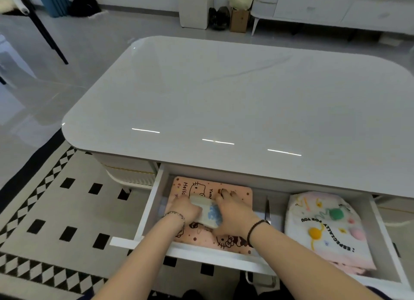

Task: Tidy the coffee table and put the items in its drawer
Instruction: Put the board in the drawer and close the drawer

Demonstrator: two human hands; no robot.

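**Both hands on one packet inside the open drawer**

Left hand (187,210): fingers curled round the left end of one small white packet (209,214) with a blue print, gripping it. Right hand (234,211): lies over the packet's right end, fingers (224,193) reaching forward with tips down on the mat. Cannot tell whether it grips the packet or only rests on it. Two bracelets: one thin chain bracelet (177,214) on the left wrist, one dark bead bracelet (254,231) on the right wrist.

The packet is between the two hands and sits on one pink Hello Kitty mat (235,240), which lies flat under both hands on the drawer floor. One white drawer (201,253), pulled open, both forearms crossing its front rim.

Just right of the right hand is one dark slim object (267,206), standing on edge; too thin to identify. Further right, apart from the mat, is one white and pink pouch (324,228) with pom-poms and the words "ESPECIALLY FOR YOU", lying flat in the same drawer.

Beyond the hands is one glossy grey coffee table (224,93), its top overhanging the back of the drawer, with three light streaks reflected on it. Left of and below the left forearm is one black-and-white patterned rug (56,212).

Far beyond the table: one cardboard box (239,19), one black bag (84,5) to the left, one low white cabinet (336,8) to the right.
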